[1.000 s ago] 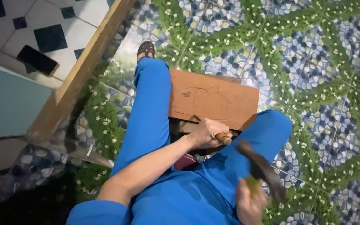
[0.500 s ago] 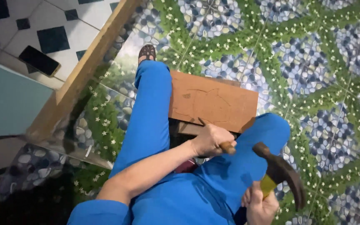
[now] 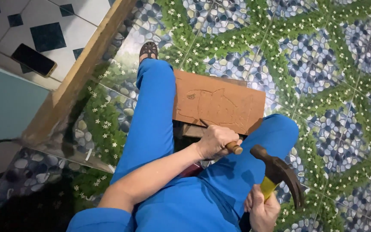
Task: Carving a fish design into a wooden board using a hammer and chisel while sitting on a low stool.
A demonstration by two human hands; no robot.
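chisel (image 3: 228,146) on board (image 3: 220,103), hammer (image 3: 278,174) beside

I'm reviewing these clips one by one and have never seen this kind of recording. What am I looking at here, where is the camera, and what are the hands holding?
There is no machine: a person wears a camera on the head, looking down at their own lap and blue trousers. The left hand grips a wooden-handled chisel, its tip on a reddish wooden board with an outline carved into it. The right hand holds a claw hammer by its yellow handle, head close to the chisel's end. The board lies between the legs above a patterned tile floor. A dark phone lies further left.
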